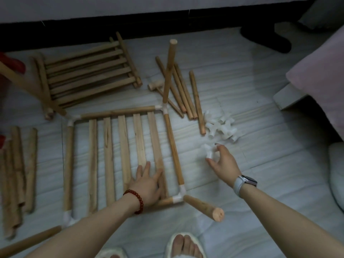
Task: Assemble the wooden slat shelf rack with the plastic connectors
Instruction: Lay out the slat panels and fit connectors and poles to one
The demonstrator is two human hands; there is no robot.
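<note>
At far left, loose dowels (16, 175) lie on the floor. The slat shelf (121, 157) lies flat at centre, posts rising from its corner joints. The left hand (149, 185) presses on its near slats, fingers straight. Right of the shelf, the right hand (224, 164) pinches one white connector (209, 151) in its grip. The near-right post (203, 207) points towards the viewer, its free end just near and left of that hand, the closer one.
</note>
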